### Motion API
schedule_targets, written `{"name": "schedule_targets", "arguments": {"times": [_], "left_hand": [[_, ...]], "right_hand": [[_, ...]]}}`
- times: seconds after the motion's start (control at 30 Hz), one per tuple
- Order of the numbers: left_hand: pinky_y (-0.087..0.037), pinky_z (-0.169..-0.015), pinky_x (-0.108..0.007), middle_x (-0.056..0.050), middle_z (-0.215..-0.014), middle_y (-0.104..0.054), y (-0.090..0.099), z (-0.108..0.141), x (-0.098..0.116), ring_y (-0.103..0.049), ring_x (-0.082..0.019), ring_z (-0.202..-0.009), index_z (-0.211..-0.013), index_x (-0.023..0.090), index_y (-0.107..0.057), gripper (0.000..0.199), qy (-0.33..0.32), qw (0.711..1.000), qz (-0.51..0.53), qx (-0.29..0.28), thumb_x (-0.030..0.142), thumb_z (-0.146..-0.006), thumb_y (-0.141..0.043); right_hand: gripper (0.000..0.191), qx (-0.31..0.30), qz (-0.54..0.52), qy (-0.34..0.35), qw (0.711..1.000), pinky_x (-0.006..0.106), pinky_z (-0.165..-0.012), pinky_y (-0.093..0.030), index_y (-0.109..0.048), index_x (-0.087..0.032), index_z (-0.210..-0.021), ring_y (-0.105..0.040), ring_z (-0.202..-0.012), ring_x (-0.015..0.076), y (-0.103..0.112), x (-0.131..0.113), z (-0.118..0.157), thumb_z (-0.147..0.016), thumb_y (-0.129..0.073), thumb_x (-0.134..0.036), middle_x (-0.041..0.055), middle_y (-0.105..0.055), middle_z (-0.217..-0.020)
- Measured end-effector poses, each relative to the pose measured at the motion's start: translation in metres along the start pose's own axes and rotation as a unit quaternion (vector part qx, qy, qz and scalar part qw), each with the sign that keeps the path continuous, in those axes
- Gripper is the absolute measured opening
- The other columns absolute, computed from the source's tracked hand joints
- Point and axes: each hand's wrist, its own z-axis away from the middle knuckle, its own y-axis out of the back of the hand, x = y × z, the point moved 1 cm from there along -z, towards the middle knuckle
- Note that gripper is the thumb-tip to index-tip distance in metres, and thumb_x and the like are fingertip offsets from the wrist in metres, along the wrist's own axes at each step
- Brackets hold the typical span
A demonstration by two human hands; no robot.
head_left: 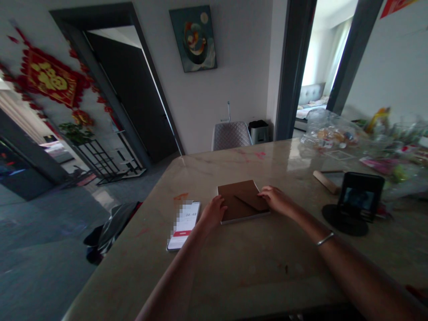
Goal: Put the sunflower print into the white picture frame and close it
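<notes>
A closed notebook [237, 194] with a plain brown cover and pale page edges lies flat on the table. Across its cover rests a thin dark pen [246, 204], slanting down to the right. My left hand [213, 210] grips the notebook's left edge, its fingertips curled onto the cover. At the opposite edge, my right hand [274, 199] holds on with its fingers drawn together near the pen's far end; the thumb is partly hidden. Just left of my left hand is a white-screened phone [185, 226], partly pixelated.
The stone-topped table [240, 267] bears a black stand with a screen [357, 198] at right, beside a wood-edged object [326, 182]. Plastic bags and packages [334, 131] crowd the far right. A grey quilted chair [232, 135] stands beyond the far edge.
</notes>
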Motion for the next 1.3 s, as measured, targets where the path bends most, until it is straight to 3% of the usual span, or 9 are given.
{"name": "schedule_targets", "arguments": {"times": [0.1,0.23,0.4,0.57,0.73,0.9,1.13,1.3], "left_hand": [[-0.038,-0.093,-0.029,-0.012,-0.119,-0.053,0.001,-0.002,-0.001,-0.05,-0.02,-0.109,-0.113,0.014,-0.048,0.036,-0.001,1.0,0.009,-0.001,0.027,-0.079,-0.051],[-0.04,-0.091,-0.031,-0.011,-0.115,-0.054,0.004,-0.005,0.0,-0.051,-0.02,-0.107,-0.111,0.014,-0.047,0.036,-0.012,1.0,0.001,-0.004,0.027,-0.078,-0.052],[-0.037,-0.094,-0.033,-0.013,-0.119,-0.052,0.009,-0.007,0.001,-0.049,-0.023,-0.111,-0.12,0.013,-0.041,0.049,-0.028,0.999,0.002,-0.046,0.033,-0.077,-0.052],[-0.03,-0.1,-0.034,-0.014,-0.14,-0.028,0.009,-0.01,-0.002,-0.036,-0.025,-0.123,-0.121,0.014,-0.044,0.047,-0.03,0.996,-0.027,-0.081,0.038,-0.08,-0.047],[-0.025,-0.103,-0.037,-0.015,-0.145,-0.015,0.013,-0.007,0.002,-0.026,-0.026,-0.128,-0.129,0.015,-0.036,0.068,-0.023,0.992,-0.02,-0.123,0.051,-0.074,-0.051],[-0.023,-0.104,-0.037,-0.015,-0.145,-0.008,0.019,-0.004,0.006,-0.019,-0.028,-0.131,-0.133,0.014,-0.03,0.089,-0.018,0.986,-0.009,-0.164,0.061,-0.062,-0.057],[-0.022,-0.104,-0.037,-0.015,-0.145,-0.009,0.023,-0.003,0.013,-0.018,-0.027,-0.131,-0.132,0.015,-0.032,0.088,-0.016,0.986,0.008,-0.164,0.059,-0.06,-0.059],[-0.023,-0.103,-0.036,-0.015,-0.146,-0.007,0.02,-0.003,0.012,-0.021,-0.028,-0.13,-0.134,0.014,-0.029,0.09,-0.011,0.986,-0.003,-0.166,0.059,-0.062,-0.058]], "right_hand": [[0.031,-0.004,-0.01,0.009,1.0,0.03,-0.09,-0.039,-0.063,-0.019,-0.098,-0.053,-0.104,0.0166,0.0,-0.004,-0.007,-0.082,-0.037,-0.012,0.0082,-0.058,-0.113],[0.031,-0.027,0.023,0.002,0.999,0.03,-0.086,-0.041,-0.057,-0.018,-0.107,-0.057,-0.096,0.0169,0.003,-0.011,-0.018,-0.087,-0.034,-0.023,0.0084,-0.063,-0.104],[0.033,-0.045,0.114,0.035,0.992,0.033,-0.097,-0.032,-0.055,-0.014,-0.112,-0.046,-0.113,0.021,-0.002,-0.018,-0.028,-0.082,-0.043,-0.019,0.0126,-0.054,-0.12],[0.045,-0.082,0.146,0.015,0.986,0.037,-0.102,-0.025,-0.044,-0.012,-0.125,-0.033,-0.125,0.0221,-0.008,-0.021,-0.03,-0.082,-0.031,-0.011,0.0112,-0.038,-0.136],[0.044,-0.09,0.134,0.015,0.987,0.039,-0.1,-0.027,-0.047,-0.014,-0.123,-0.037,-0.122,0.0229,-0.006,-0.022,-0.035,-0.082,-0.03,-0.013,0.0108,-0.041,-0.134],[0.038,-0.073,0.145,0.005,0.987,0.041,-0.099,-0.026,-0.053,-0.015,-0.115,-0.04,-0.119,0.0253,-0.007,-0.027,-0.039,-0.084,-0.038,-0.033,0.0132,-0.048,-0.128],[0.046,-0.073,0.135,-0.016,0.988,0.043,-0.102,-0.021,-0.046,-0.016,-0.123,-0.029,-0.127,0.0251,-0.016,-0.027,-0.039,-0.087,-0.032,-0.04,0.012,-0.037,-0.136],[0.044,-0.084,0.142,-0.014,0.986,0.045,-0.101,-0.022,-0.047,-0.015,-0.122,-0.03,-0.126,0.0262,-0.013,-0.029,-0.038,-0.087,-0.032,-0.038,0.0131,-0.036,-0.137]]}}
